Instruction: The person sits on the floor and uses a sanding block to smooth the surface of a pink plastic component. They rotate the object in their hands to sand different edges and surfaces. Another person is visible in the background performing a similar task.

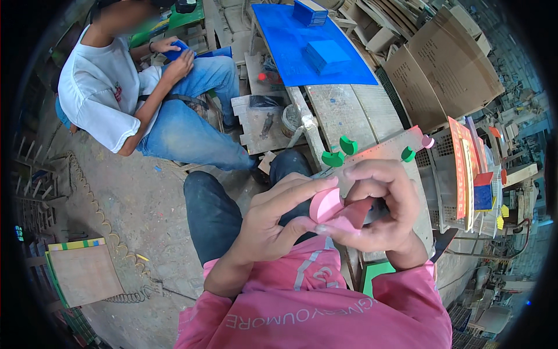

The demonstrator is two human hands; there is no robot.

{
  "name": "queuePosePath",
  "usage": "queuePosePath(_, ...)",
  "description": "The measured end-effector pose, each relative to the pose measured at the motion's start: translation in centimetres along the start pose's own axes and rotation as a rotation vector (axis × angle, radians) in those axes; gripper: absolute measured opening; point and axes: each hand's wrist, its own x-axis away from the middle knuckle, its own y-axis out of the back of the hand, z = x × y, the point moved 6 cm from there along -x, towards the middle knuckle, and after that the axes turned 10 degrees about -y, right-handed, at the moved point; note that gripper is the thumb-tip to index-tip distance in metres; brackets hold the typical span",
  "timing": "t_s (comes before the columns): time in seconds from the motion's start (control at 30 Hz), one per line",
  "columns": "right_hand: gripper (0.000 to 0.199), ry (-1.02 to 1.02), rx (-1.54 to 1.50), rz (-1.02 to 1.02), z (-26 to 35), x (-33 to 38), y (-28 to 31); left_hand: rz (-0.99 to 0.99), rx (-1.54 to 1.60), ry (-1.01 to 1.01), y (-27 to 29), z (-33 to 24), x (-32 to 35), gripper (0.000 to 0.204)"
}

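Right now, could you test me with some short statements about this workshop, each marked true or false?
1. The left hand holds a pink curved piece. True.
2. The right hand is empty. False: it holds a reddish piece.
3. Three green pieces are in view beyond the two hands. True.
4. The person opposite wears a green shirt. False: the shirt is white.
5. A light blue stack sits on the blue sheet. True.
6. The cardboard is left of the blue sheet. False: it is to the right.
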Motion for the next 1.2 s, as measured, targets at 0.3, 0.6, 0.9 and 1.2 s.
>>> queuePosePath(0.3,0.049,-0.073,-0.025,-0.052,0.1,-0.1,0.6,-0.012,-0.022,-0.023,0.2,-0.2,0.0,0.047)
queuePosePath(0.6,0.049,-0.071,0.037,-0.124,-0.6,-0.6,0.7,-0.037,0.003,0.006,0.0,-0.2,0.2,0.048)
queuePosePath(0.9,0.052,-0.140,0.081,-0.007,-0.1,-1.0,0.8,-0.004,0.063,0.035,-0.2,0.1,0.4,0.052)
queuePosePath(1.2,0.052,-0.192,0.005,0.049,-0.3,-0.8,0.6,0.003,0.138,0.091,-0.4,0.3,0.5,0.055)
